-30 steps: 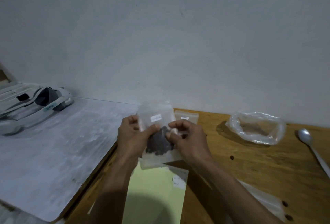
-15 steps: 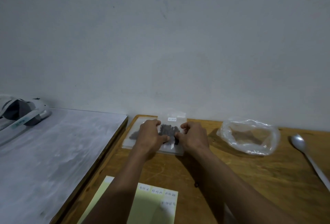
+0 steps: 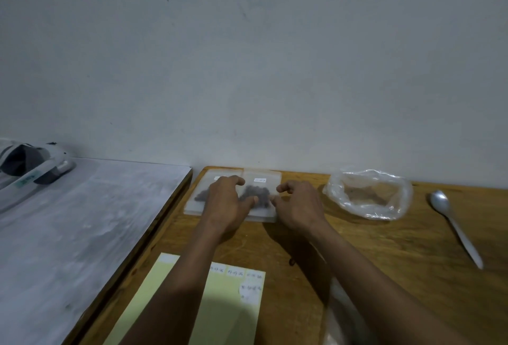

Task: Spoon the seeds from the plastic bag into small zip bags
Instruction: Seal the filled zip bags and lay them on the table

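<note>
Two small zip bags lie flat side by side at the back of the wooden table, against the wall. The right zip bag holds dark seeds and carries a white label; the left zip bag also shows dark seeds. My left hand rests across both bags, its thumb touching the right one. My right hand sits at that bag's right edge with loosely curled fingers, its thumb tip touching the edge. The clear plastic bag with brownish seeds lies to the right, and a metal spoon beyond it.
A yellow sheet with small white labels lies near the front under my left forearm. A grey board covers the left side, with a white device at its back. Pale clear plastic shows under my right forearm.
Both hands carried the seed-filled zip bag from in front of me to the back of the table and laid it flat beside the other bag. My fingers have since loosened on it.
</note>
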Tool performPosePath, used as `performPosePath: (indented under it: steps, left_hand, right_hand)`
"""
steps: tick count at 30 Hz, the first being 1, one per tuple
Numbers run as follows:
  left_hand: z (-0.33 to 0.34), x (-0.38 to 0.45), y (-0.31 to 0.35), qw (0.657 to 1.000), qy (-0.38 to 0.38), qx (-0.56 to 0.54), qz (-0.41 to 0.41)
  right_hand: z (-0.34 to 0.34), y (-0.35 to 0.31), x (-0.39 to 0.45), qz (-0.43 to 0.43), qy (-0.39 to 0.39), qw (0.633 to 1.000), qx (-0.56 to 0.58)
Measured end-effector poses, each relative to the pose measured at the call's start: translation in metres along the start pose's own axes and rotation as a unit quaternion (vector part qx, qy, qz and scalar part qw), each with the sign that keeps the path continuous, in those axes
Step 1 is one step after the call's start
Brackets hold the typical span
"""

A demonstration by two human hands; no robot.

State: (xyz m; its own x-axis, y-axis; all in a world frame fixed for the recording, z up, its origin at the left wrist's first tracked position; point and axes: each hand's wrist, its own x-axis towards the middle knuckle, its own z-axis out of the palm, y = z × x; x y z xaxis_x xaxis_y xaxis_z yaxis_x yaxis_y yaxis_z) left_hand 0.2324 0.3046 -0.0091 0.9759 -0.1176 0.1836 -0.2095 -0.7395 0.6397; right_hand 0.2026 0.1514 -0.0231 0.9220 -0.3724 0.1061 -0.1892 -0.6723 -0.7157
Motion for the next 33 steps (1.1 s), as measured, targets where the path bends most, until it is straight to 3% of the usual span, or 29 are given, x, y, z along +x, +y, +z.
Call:
performPosePath:
  steps: [7, 10, 14, 17, 21, 24, 26, 29, 31, 33]
  left_hand:
    - [-0.004, -0.065, 0.038, 0.993, -0.081, -0.070, 0.055]
    - [0.011, -0.094, 0.053, 0.983, -0.161, -0.080, 0.036]
    - [0.033, -0.126, 0.069, 0.971, -0.236, -0.017, 0.025]
    - [0.047, -0.138, 0.080, 0.964, -0.262, 0.034, 0.016]
    - [0.056, -0.141, 0.085, 0.970, -0.243, 0.012, -0.012]
    - [0.054, -0.142, 0.079, 0.963, -0.235, -0.122, -0.058]
    - [0.043, -0.139, 0.076, 0.936, -0.230, -0.253, -0.086]
    - [0.021, -0.128, 0.069, 0.885, -0.194, -0.410, -0.105]
    - [0.007, -0.121, 0.065, 0.871, -0.163, -0.455, -0.087]
    - [-0.005, -0.115, 0.059, 0.862, -0.147, -0.480, -0.069]
  right_hand:
    - [-0.078, 0.018, -0.047, -0.040, -0.087, 0.995, 0.022]
    - [-0.111, 0.033, -0.067, -0.053, -0.155, 0.984, -0.072]
    - [-0.137, 0.052, -0.095, -0.019, -0.256, 0.943, -0.211]
    - [-0.139, 0.062, -0.108, 0.021, -0.284, 0.931, -0.228]
    - [-0.133, 0.069, -0.112, 0.025, -0.278, 0.946, -0.163]
    - [-0.135, 0.067, -0.109, 0.011, -0.251, 0.956, -0.149]
    - [-0.141, 0.067, -0.104, -0.008, -0.220, 0.967, -0.125]
    - [-0.153, 0.063, -0.096, -0.021, -0.198, 0.979, 0.033]
    - [-0.153, 0.055, -0.093, -0.012, -0.194, 0.965, 0.179]
    - [-0.146, 0.040, -0.090, -0.021, -0.176, 0.952, 0.250]
